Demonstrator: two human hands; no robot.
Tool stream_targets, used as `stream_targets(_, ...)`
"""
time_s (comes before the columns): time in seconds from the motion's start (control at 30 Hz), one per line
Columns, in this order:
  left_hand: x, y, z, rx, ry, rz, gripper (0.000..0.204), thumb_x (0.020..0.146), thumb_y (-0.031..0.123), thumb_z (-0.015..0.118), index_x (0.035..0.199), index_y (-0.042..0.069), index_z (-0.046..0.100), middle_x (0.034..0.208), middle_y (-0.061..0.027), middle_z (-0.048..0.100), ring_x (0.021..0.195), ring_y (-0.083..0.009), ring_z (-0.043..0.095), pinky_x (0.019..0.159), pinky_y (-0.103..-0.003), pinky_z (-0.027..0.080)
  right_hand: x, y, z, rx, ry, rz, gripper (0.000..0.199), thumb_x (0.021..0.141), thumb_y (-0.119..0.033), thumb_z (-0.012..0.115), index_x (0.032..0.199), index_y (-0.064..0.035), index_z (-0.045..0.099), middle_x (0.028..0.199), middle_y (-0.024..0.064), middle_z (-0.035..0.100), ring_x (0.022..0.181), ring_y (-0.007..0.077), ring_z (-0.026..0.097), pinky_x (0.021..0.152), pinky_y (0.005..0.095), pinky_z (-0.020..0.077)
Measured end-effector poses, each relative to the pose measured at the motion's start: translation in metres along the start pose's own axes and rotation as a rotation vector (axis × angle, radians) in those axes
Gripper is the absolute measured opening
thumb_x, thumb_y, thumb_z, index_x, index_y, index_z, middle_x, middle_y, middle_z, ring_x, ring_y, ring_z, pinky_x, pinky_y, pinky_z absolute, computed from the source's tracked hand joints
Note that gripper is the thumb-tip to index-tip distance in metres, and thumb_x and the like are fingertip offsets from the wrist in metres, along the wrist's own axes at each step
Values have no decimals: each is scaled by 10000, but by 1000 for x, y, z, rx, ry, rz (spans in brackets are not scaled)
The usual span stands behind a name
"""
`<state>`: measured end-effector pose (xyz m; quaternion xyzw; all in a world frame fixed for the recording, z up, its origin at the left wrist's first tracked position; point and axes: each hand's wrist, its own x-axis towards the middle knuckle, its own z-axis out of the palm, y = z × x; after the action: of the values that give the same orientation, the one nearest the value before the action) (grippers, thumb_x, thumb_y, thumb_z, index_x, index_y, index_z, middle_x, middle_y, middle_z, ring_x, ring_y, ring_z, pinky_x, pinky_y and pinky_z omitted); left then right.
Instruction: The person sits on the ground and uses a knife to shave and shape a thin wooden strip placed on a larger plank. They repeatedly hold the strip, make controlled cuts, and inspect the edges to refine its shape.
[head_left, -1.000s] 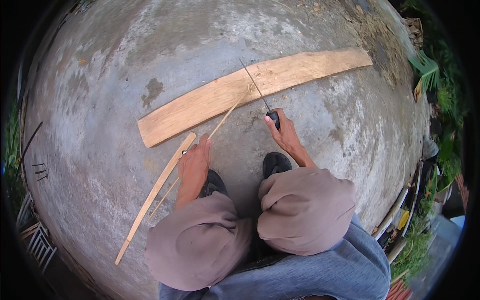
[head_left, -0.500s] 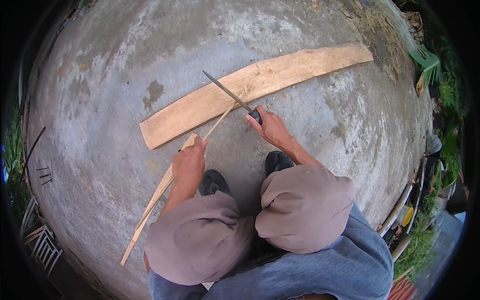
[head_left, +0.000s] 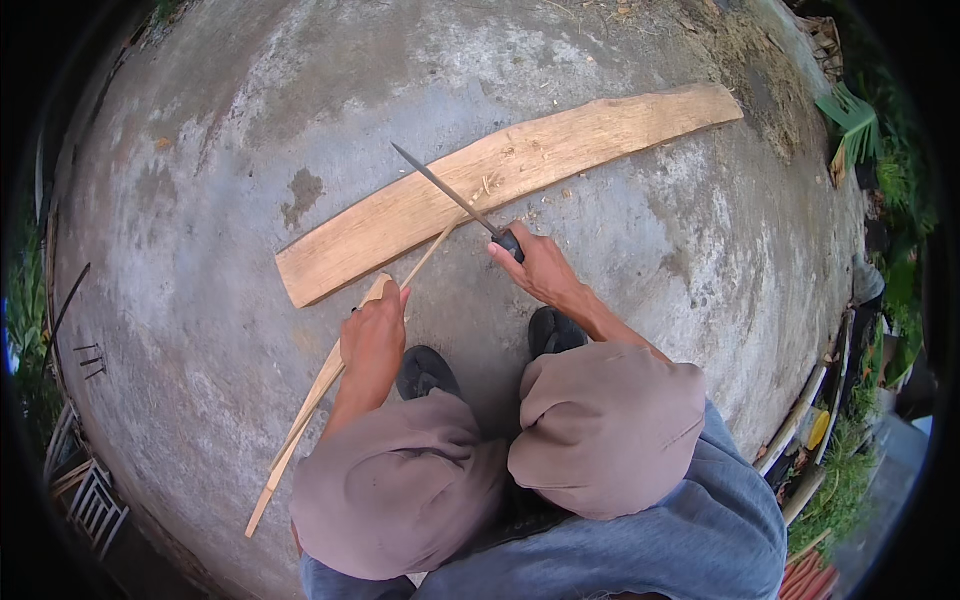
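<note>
The knife's handle (head_left: 510, 243) is nearly all hidden inside the right hand (head_left: 540, 270). The left hand (head_left: 372, 335) covers part of the thin wooden strip (head_left: 300, 430), and its fingers curl out of sight beneath. Both feet are half hidden behind the knees. Objects at the dark rim are too blurred to identify.

Knife (head_left: 455, 196) swung left, blade flatter over plank (head_left: 500, 175) — right hand (head_left: 535, 268) moved up-left; left hand (head_left: 372, 335) barely shifted.

Outdoors, daylight; stained grey concrete floor (head_left: 250, 120); green plants (head_left: 880, 170) along right edge.
</note>
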<state>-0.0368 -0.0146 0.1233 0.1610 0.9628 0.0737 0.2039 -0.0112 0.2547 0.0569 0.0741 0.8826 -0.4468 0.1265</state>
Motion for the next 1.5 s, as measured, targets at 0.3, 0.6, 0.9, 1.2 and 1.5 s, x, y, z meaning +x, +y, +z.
stream_targets(0.3, -2, -6, 1, -2, 36, 2, 358, 1110, 349, 453, 1017, 21, 561, 745, -260, 685, 736, -482, 677, 649, -578, 510, 16, 15, 3, -161, 11, 39, 505, 1023, -474, 608, 1054, 29, 578, 737, 259, 683, 753, 466, 701, 668, 527, 537)
stream_targets(0.6, 1, 7, -2, 32, 26, 59, 369, 1105, 368, 460, 1036, 33, 596, 733, -262, 681, 724, -481, 680, 637, -567, 514, -4, 35, 7, -259, 157, -10, 468, 1014, -465, 626, 1016, -6, 536, 793, 255, 698, 763, 481, 694, 655, 545, 543)
stream_targets(0.9, 0, 8, 6, -25, 50, 44, 391, 1103, 382, 463, 1017, 29, 609, 747, -278, 673, 755, -496, 674, 654, -588, 504, 19, 45, -25, -568, 103, -199, 473, 1006, -493, 619, 977, -37, 497, 853, 234, 709, 688, 443, 697, 553, 514, 558)
stream_targets(1.2, 20, -26, 51, -141, 13, 10, 398, 1101, 415, 452, 1031, 52, 598, 811, -267, 688, 818, -515, 657, 698, -609, 494, 15, 42, -28, 120, -55, -2, 538, 977, -512, 684, 1137, -11, 569, 797, 125, 678, 585, 228, 672, 494, 357, 520)
stream_targets(1.5, 26, -40, 112, -201, 95, -23, 339, 1112, 379, 435, 1052, 74, 571, 875, -227, 717, 839, -477, 683, 708, -587, 512, 14, 46, -8, 708, 63, 350, 490, 961, -462, 735, 1052, -3, 590, 741, 54, 631, 546, 135, 613, 495, 290, 492)
